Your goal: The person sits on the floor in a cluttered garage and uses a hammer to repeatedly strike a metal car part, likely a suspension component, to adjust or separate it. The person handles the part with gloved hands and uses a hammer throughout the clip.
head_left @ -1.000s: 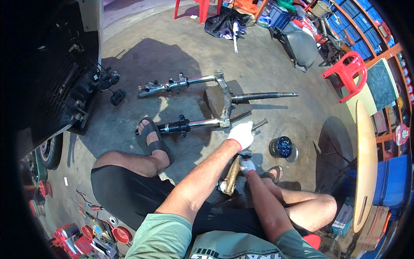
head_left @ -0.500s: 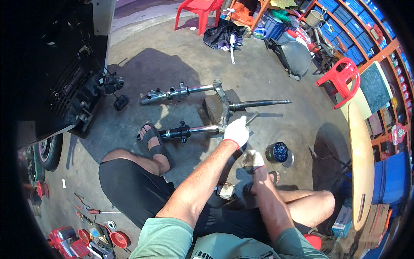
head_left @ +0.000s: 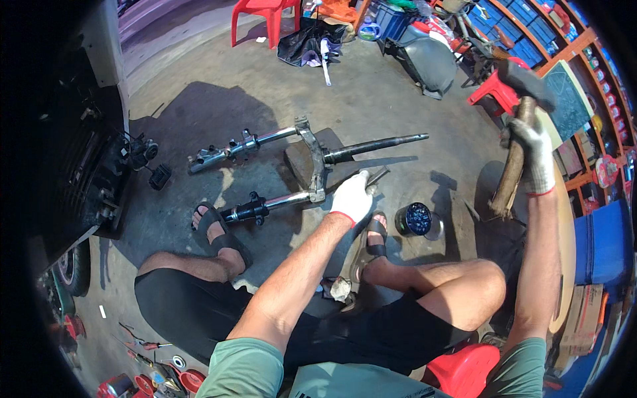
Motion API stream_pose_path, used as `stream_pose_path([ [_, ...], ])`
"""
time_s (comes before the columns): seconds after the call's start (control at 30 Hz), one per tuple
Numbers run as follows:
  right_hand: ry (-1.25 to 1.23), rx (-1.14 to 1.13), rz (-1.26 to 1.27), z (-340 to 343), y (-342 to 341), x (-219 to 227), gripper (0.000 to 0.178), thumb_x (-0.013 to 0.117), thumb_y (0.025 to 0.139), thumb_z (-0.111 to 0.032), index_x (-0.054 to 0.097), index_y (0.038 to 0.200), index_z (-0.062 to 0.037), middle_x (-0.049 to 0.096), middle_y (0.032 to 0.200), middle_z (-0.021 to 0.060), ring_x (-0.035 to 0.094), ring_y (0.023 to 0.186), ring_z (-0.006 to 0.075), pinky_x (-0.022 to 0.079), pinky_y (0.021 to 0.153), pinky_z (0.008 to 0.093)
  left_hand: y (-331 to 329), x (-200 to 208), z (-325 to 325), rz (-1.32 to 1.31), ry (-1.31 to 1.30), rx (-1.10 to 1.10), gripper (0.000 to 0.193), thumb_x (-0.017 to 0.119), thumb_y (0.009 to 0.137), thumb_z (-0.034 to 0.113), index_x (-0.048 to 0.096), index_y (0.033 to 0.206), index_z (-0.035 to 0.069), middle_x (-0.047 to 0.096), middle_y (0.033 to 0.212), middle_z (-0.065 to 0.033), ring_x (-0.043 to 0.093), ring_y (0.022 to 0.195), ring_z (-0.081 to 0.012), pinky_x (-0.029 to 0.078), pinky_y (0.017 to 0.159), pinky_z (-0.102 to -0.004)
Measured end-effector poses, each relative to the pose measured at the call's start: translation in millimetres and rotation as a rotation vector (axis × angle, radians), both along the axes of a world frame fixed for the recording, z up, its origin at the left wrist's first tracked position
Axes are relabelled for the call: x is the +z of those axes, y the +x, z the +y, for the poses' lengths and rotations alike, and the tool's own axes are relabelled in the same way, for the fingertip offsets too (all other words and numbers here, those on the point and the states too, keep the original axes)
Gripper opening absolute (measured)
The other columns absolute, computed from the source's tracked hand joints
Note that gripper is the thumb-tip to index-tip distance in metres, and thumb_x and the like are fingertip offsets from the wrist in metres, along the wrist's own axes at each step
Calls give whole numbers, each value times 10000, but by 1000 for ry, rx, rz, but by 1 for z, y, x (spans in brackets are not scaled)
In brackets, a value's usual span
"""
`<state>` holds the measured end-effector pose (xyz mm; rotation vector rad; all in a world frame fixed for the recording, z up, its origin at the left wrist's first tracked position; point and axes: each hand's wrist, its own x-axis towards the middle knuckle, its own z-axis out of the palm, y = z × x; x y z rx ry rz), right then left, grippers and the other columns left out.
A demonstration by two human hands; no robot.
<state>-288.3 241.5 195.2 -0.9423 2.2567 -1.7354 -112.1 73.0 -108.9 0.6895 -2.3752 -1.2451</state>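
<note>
A motorcycle front fork (head_left: 310, 156) lies on the floor, its dark steering stem (head_left: 381, 146) pointing right, the crown resting on a block. My left hand (head_left: 352, 199), in a white glove, is closed round a short metal bar (head_left: 378, 175), perhaps a chisel or punch, beside the crown's near end. The bar's lower end is hidden by the glove, so I cannot tell whether it touches the fork. Raised at the right, my gloved right hand (head_left: 535, 152) grips the rough wooden handle (head_left: 508, 182) of a hammer with a dark head (head_left: 527, 83).
Right of my foot stands a dark can (head_left: 414, 219) with bluish contents. Red chairs (head_left: 265, 14), a black bag (head_left: 306, 45) and blue bins on an orange rack are farther off. Tools and red dishes (head_left: 192, 380) lie at lower left; a vehicle (head_left: 86, 146) stands left.
My right hand has risen from beside the can to the far right, now showing the hammer. The left hand still holds the bar near the crown. The whole view has shifted.
</note>
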Motion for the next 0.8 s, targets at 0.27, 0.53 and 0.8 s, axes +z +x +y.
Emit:
stream_pose_path([
  [0.27, 74, -13, -313, -49, -31, -151, 171, 682, 879, -151, 630, 985, -27, 614, 760, 29, 590, 624, 128, 482, 576, 281, -31, -17, 0, 78, -37, -43, 377, 661, 908, 214, 624, 1196, -27, 652, 1126, -251, 622, 1072, -423, 510, 933, -443],
  [0.53, 58, -125, -644, -55, -7, -354, 264, 647, 912, -69, 606, 1157, 20, 692, 1001, 88, 630, 750, 141, 523, 673, 286, -58, -61, -22, -213, -18, -295, 402, 624, 868, 162, 625, 1225, -24, 636, 1250, -246, 605, 1191, -398, 484, 1036, -449],
  [0.8, 291, -150, -589, -47, -28, -375, 144, 712, 838, -17, 689, 975, 23, 718, 916, 79, 668, 787, 144, 539, 717, 293, -98, -71, -22, -156, -273, -204, 355, 668, 793, 129, 665, 1140, 51, 634, 1070, -126, 614, 974, -328, 498, 850, -436],
])
